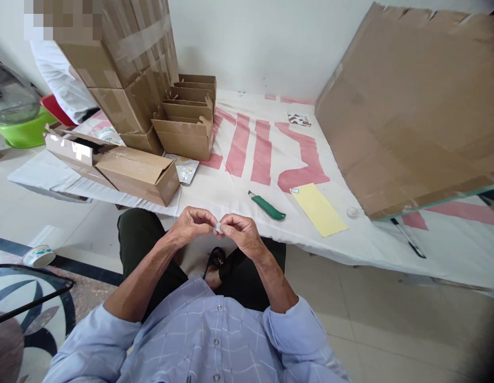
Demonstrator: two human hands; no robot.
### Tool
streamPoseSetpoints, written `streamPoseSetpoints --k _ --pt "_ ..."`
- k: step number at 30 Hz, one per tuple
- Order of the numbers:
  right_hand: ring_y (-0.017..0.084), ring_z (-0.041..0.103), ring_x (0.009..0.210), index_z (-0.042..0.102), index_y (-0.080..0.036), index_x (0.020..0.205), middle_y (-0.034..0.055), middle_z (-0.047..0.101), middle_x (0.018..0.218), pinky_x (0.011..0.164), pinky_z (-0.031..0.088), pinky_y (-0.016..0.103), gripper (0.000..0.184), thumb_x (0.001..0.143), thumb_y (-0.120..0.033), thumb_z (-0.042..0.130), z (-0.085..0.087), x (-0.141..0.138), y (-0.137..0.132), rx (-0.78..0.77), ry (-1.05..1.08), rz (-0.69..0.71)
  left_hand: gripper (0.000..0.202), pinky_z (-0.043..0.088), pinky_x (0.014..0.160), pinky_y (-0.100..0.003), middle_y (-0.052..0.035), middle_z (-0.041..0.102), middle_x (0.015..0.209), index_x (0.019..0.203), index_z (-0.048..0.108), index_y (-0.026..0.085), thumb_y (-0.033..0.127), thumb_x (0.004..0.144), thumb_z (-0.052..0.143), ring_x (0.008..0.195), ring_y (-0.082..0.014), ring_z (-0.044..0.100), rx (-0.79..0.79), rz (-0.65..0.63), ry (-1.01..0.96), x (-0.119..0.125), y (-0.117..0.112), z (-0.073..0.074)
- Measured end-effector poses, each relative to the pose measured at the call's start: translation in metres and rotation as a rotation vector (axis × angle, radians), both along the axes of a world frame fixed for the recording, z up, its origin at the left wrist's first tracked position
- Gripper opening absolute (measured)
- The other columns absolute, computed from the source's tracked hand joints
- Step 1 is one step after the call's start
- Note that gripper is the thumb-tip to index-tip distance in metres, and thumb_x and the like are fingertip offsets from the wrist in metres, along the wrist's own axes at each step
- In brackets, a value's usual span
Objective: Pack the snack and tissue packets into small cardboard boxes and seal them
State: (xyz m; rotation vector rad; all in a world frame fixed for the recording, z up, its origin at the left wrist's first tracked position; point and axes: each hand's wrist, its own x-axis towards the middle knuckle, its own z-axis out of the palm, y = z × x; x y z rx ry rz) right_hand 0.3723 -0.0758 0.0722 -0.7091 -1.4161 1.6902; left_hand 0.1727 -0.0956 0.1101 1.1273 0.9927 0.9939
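Observation:
My left hand (194, 225) and my right hand (242, 232) meet above my lap, just off the near edge of the table. Between their pinched thumbs and fingertips is a small white piece (219, 227), too small and covered to tell its kind. Both hands are closed on it. Ahead and to the right, a green utility knife (268, 206) lies on the cloth. Beyond it rests a yellow sheet (321, 210) with a small white label (295, 190) at its upper left corner.
Long cardboard boxes (137, 167) line the left, with open cartons (187, 130) and a tall stack (131, 69) behind. A large cardboard panel (422, 106) leans at the right. A patterned packet (298, 118) lies at the back. A person in white (57, 74) is at far left.

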Motion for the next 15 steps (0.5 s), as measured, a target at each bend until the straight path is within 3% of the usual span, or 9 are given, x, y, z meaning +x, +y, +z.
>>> streamPoseSetpoints --k 4,15 --pt "0.015 0.068 0.071 0.078 -0.021 0.081 0.0010 0.074 0.076 0.075 0.059 0.031 0.034 0.088 -0.052 0.089 -0.0007 0.0007 0.0003 0.024 -0.021 -0.022 0.014 0.060 0.070 -0.026 -0.0063 0.082 0.070 0.073 0.084 0.015 0.023 0.062 0.088 0.065 -0.0180 0.077 -0.028 0.025 0.043 0.0025 -0.0005 -0.0024" --pt "0.017 0.070 0.074 0.078 -0.021 0.083 0.0028 0.077 0.080 0.075 0.061 0.032 0.038 0.088 -0.057 0.089 -0.0034 0.0030 0.0013 0.000 0.005 0.008 0.010 0.062 0.072 -0.026 -0.0053 0.081 0.069 0.072 0.085 0.016 0.019 0.063 0.083 0.066 -0.0180 0.077 -0.006 0.001 0.020 0.0018 0.0004 -0.0010"
